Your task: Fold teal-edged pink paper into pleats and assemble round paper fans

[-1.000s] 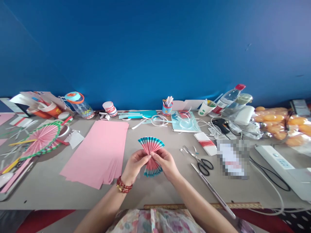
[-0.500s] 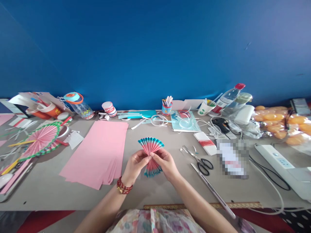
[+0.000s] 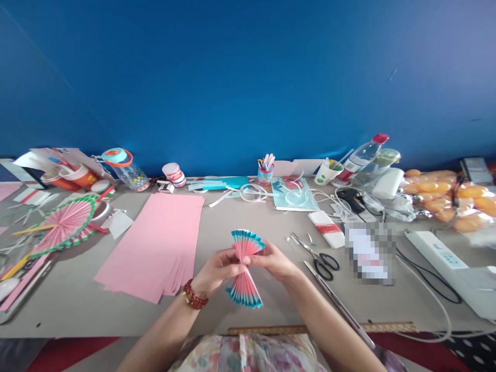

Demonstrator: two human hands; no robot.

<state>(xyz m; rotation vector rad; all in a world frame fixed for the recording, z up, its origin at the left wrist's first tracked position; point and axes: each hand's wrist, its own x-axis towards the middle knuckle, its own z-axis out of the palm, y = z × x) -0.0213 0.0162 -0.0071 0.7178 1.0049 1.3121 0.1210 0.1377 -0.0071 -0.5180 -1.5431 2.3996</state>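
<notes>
The left hand [image 3: 221, 268], fingers closed, pinches the pleated middle of a pink paper fan [image 3: 245, 266] with teal edges, in the lower centre of the frame. The right hand [image 3: 273, 261] pinches the same waist from the other side, its fingers closed too. Pink sheets [image 3: 155, 243] lie on the counter [image 3: 116, 320] at centre left; at centre right are scissors [image 3: 320, 258] and, just beside them, a white card [image 3: 327, 229] wound with red thread.

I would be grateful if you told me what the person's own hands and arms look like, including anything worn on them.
Both the left hand and right hand are ungloved, and no sleeves show. The left wrist wears a dark red beaded bracelet in several strands; the right wrist shows nothing worn.
</notes>
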